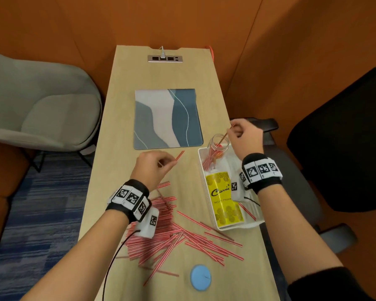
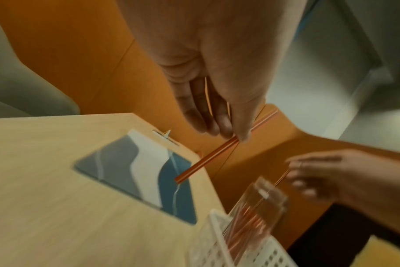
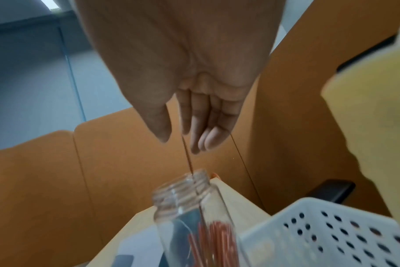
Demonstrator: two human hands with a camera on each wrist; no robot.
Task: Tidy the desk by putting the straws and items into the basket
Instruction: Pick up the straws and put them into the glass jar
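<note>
Red-and-white straws [image 1: 178, 231] lie piled on the near half of the wooden desk [image 1: 122, 131]. My left hand [image 1: 169, 162] is raised above the desk and pinches one straw [image 1: 180, 155] [image 2: 208, 159] between thumb and fingers [image 2: 242, 133]. To the right stands a white perforated basket [image 1: 201, 157] [image 3: 331, 234]. In it are a yellow bottle [image 1: 224, 200] and a clear jar [image 1: 219, 142] [image 3: 187, 207] with several straws inside. My right hand [image 1: 233, 131] [image 3: 183, 139] hovers over the jar mouth and pinches a thin straw [image 3: 187, 159] whose lower end dips into the jar.
A blue-grey mat [image 1: 167, 118] covers the desk's middle, and a round blue lid [image 1: 200, 277] lies near the front edge. A power strip [image 1: 165, 58] sits at the far end. A grey armchair [image 1: 41, 105] is left, a black office chair [image 1: 339, 137] right. Orange walls surround the desk.
</note>
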